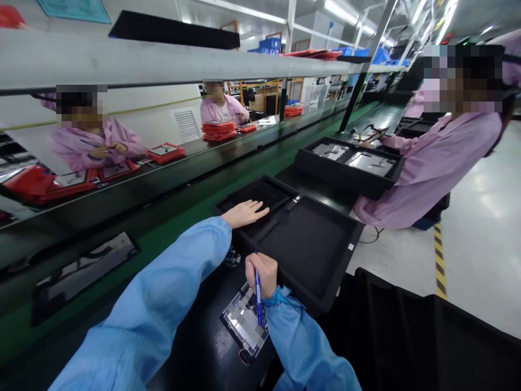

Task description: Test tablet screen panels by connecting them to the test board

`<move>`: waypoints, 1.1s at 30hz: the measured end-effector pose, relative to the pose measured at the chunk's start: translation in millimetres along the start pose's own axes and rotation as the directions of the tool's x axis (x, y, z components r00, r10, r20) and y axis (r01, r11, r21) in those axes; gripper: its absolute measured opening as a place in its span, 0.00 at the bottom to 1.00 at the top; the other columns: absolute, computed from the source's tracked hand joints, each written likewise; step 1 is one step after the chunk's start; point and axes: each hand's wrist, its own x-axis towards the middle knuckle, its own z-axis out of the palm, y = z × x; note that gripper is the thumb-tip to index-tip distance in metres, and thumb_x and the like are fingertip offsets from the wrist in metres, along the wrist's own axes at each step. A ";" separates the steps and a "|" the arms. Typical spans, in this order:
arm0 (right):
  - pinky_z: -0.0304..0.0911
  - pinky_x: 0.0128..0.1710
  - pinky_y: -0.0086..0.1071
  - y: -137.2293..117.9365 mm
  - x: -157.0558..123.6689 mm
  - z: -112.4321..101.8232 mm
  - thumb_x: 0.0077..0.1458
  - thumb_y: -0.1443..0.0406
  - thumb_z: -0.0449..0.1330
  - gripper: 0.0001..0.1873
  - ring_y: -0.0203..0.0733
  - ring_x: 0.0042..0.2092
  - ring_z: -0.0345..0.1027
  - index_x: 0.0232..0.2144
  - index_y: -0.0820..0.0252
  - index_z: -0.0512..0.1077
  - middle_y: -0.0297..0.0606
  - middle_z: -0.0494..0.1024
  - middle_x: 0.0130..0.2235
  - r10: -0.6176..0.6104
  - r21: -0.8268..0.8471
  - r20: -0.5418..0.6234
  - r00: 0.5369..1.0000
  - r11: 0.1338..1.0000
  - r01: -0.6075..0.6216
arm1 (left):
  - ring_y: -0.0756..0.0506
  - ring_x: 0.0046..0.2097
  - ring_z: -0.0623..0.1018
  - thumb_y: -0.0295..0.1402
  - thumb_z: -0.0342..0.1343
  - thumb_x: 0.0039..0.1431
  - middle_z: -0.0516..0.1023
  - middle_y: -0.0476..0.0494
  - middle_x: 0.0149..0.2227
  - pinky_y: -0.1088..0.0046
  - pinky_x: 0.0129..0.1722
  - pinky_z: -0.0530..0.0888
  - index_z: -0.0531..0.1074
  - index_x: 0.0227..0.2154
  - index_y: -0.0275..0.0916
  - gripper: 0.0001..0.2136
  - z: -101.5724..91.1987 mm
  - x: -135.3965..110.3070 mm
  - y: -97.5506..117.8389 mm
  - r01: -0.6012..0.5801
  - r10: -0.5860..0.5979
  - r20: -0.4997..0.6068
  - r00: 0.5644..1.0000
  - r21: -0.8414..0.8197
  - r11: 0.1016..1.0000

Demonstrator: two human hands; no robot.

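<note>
My left hand (246, 213) reaches forward with its fingers spread, over a dark flat panel (260, 193) at the near edge of the belt. Whether it touches the panel I cannot tell. My right hand (264, 273) is wrapped around a blue pen (258, 304), whose lower end points down toward me. Below that hand lies an opened electronic device (244, 320) with silver parts and a thin red wire loop at its near end. A shallow black tray (313, 239) sits just beyond my right hand. Between my hands is a small part (232, 257), only partly visible.
Ahead on the right, another black tray (342, 182) holds silver panels beside a co-worker in pink (448, 152). Two more people sit across the belt near red stacks (220, 130). On the green belt (158, 228) rests a long silver-and-black panel (85, 271). Black trays (407, 326) stand at my right.
</note>
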 end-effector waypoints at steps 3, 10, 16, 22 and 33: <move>0.60 0.25 0.34 0.5 -0.2 -0.7 0.63 0.67 0.49 0.15 0.38 0.22 0.64 0.24 0.55 0.67 0.34 0.69 0.21 0.016 0.006 -0.015 1.000 1.000 -0.016 | 0.34 0.61 0.72 0.20 0.47 0.63 0.72 0.26 0.59 0.50 0.59 0.69 0.68 0.60 0.34 0.23 2.6 4.4 5.6 0.071 -0.072 -0.112 0.991 -0.014 0.997; 0.60 0.27 0.32 6.6 -2.5 0.6 0.65 0.66 0.48 0.17 0.37 0.23 0.65 0.24 0.57 0.68 0.34 0.70 0.21 0.038 0.046 -0.032 0.999 0.998 -0.037 | 0.45 0.56 0.76 0.25 0.40 0.69 0.76 0.36 0.56 0.69 0.59 0.71 0.67 0.59 0.34 0.20 -51.1 -27.9 -12.5 0.329 -0.405 -0.514 0.756 -0.235 0.914; 0.66 0.30 0.28 3.5 -2.5 -8.4 0.68 0.65 0.46 0.18 0.34 0.26 0.70 0.29 0.57 0.71 0.33 0.76 0.26 0.029 0.152 0.095 0.995 0.987 -0.043 | 0.43 0.49 0.80 0.36 0.61 0.57 0.80 0.40 0.50 0.70 0.48 0.78 0.75 0.50 0.37 0.18 -84.7 -153.4 27.4 -0.043 -0.951 -0.285 0.117 -0.959 0.282; 0.68 0.58 0.41 -13.6 -38.3 -48.3 0.47 0.53 0.72 0.30 0.48 0.54 0.74 0.51 0.53 0.72 0.40 0.79 0.53 -0.143 0.275 0.633 0.761 0.960 -0.049 | 0.45 0.49 0.80 0.38 0.72 0.38 0.82 0.57 0.42 0.88 0.33 0.78 0.81 0.35 0.54 0.15 -66.7 -287.1 112.4 0.015 -0.921 0.386 -0.042 -0.922 -0.387; 0.51 0.68 0.60 -32.9 -65.8 -24.5 0.47 0.59 0.73 0.38 0.57 0.66 0.60 0.57 0.56 0.64 0.48 0.70 0.62 0.124 0.002 0.647 0.752 0.986 -0.165 | 0.50 0.47 0.80 0.29 0.64 0.52 0.81 0.55 0.43 0.85 0.41 0.79 0.79 0.38 0.51 0.11 -24.1 -311.8 191.3 -0.177 -0.757 0.628 -0.180 -0.778 -0.603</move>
